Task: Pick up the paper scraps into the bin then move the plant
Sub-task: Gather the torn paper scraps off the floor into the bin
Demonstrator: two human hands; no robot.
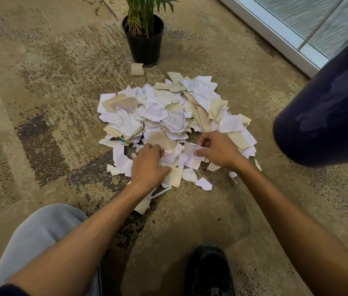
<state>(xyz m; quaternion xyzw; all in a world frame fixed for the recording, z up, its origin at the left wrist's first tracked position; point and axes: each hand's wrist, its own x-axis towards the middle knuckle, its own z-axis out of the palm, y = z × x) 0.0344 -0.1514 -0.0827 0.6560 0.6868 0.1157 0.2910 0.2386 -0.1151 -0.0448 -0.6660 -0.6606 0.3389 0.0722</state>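
Observation:
A heap of white and tan paper scraps (168, 112) lies on the carpet in front of me. My left hand (147, 165) presses down on the near edge of the heap, fingers curled into the scraps. My right hand (218, 150) is beside it, pinching a white scrap between thumb and fingers. A dark blue bin (329, 107) stands at the right, close to the heap, its opening out of view. A green plant in a black pot (144, 37) stands behind the heap. One tan scrap (136, 69) lies alone by the pot.
A glass wall with a metal frame (280, 35) runs along the upper right. My grey-trousered knee (40, 236) is at the lower left and my black shoe (209, 272) at the bottom centre. Patterned carpet (40, 103) spreads to the left.

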